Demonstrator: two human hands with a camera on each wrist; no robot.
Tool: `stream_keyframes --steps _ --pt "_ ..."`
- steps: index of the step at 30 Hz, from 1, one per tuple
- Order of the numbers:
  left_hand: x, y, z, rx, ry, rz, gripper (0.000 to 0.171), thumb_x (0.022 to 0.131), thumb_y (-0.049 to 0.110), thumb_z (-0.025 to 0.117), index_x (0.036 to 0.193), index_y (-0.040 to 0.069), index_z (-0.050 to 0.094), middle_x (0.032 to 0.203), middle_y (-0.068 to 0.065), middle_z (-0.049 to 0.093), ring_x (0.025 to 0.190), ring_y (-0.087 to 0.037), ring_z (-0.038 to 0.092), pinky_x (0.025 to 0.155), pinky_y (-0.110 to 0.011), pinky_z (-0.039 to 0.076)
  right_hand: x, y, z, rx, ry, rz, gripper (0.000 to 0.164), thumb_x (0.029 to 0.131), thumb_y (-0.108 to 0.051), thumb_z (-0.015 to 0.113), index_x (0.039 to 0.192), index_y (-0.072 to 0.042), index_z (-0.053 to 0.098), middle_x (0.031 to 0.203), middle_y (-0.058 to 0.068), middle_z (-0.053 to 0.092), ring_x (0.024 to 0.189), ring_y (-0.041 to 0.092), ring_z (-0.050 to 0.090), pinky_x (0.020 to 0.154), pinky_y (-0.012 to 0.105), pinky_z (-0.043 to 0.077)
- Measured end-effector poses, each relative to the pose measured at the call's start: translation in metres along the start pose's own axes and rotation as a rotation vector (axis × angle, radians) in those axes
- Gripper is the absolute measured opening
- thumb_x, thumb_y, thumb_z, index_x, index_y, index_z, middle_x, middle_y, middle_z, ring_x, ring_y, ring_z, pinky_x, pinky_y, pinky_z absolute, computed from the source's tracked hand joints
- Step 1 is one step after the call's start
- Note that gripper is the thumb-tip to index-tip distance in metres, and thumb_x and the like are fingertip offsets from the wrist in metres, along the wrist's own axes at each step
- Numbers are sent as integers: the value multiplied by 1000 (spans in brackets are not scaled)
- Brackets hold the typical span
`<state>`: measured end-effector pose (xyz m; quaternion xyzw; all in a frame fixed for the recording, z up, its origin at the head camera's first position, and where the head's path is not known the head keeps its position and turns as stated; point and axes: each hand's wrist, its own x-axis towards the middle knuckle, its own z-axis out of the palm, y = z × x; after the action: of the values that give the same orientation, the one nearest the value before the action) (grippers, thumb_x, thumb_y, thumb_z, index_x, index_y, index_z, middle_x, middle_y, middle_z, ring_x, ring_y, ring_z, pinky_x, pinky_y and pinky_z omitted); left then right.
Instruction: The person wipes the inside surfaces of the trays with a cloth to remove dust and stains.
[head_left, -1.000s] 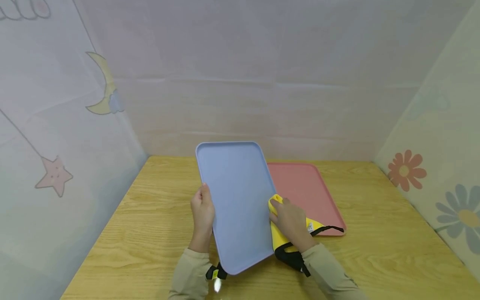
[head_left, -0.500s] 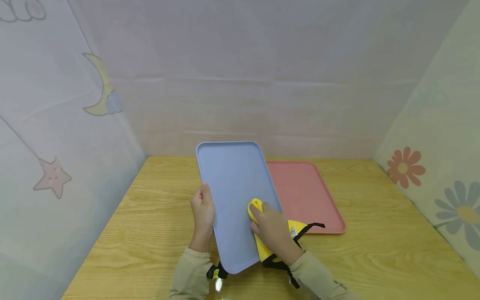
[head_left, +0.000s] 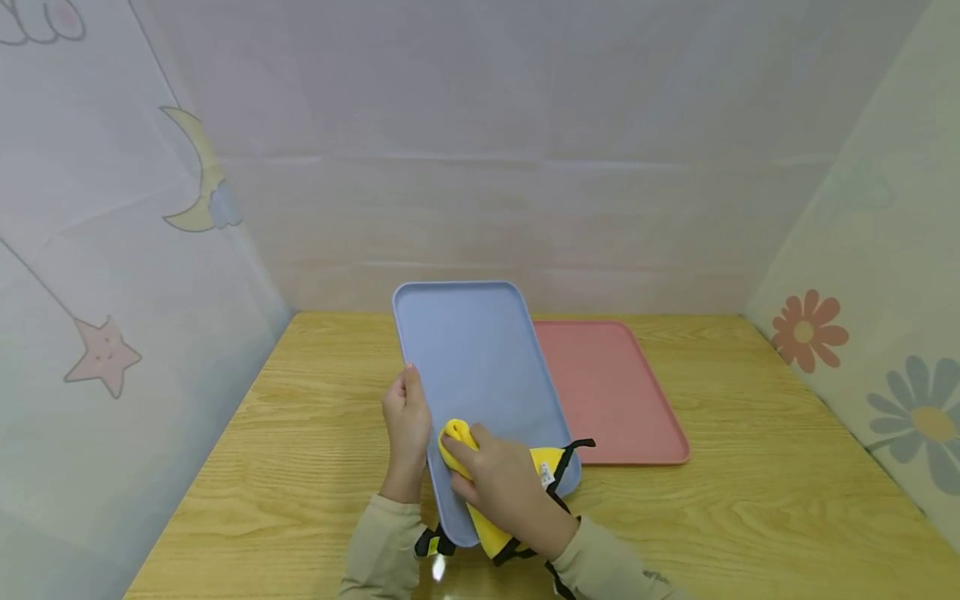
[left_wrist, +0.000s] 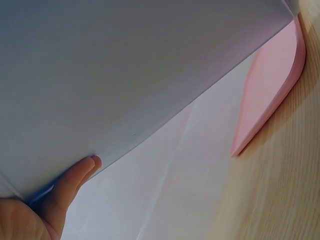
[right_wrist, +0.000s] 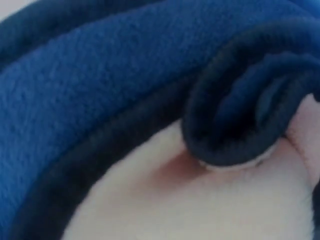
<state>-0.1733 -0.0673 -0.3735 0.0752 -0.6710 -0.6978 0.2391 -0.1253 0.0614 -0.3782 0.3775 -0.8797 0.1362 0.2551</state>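
A light blue rectangular tray [head_left: 472, 350] is tilted up over the table, its inner face toward me. My left hand [head_left: 407, 425] grips its left edge, thumb at the rim. The left wrist view shows the tray's underside [left_wrist: 115, 75] with fingers [left_wrist: 67, 185] against it. In my right hand [head_left: 510, 492] is a bunched yellow cloth [head_left: 456, 437] with black edging, pressed on the tray's lower part close to the left hand. Up close in the right wrist view, the cloth [right_wrist: 115, 60] looks blue and fuzzy with a dark, rolled border; part of it hides behind the hand.
A pink tray [head_left: 611, 392] lies flat on the wooden table [head_left: 750, 467], partly behind the blue one. A pale cloth backdrop [head_left: 480, 208] stands at the back and both sides, with a moon, a star and flowers printed on it.
My right hand has slid the cloth leftward and a little down, from the blue tray's right edge across to near its left edge. The left hand and the tray have stayed put.
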Motion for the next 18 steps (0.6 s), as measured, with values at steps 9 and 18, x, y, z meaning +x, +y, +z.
stream_keyframes --steps 9,18 --pt "-1 -2 -2 -31 -47 -24 42 98 26 34 59 11 29 51 2 25 41 -6 21 38 -19 18 -1 -16 -3 -19 -24 -22 28 73 -16 65 101 -15 67 68 1 47 40 2 16 35 14 12" --pt "0 -2 0 -34 -20 -27 41 98 22 34 59 11 31 53 3 27 45 -6 26 42 -20 23 -9 -1 -2 -35 -62 73 32 73 -21 67 105 -16 65 74 3 51 41 2 18 34 15 16"
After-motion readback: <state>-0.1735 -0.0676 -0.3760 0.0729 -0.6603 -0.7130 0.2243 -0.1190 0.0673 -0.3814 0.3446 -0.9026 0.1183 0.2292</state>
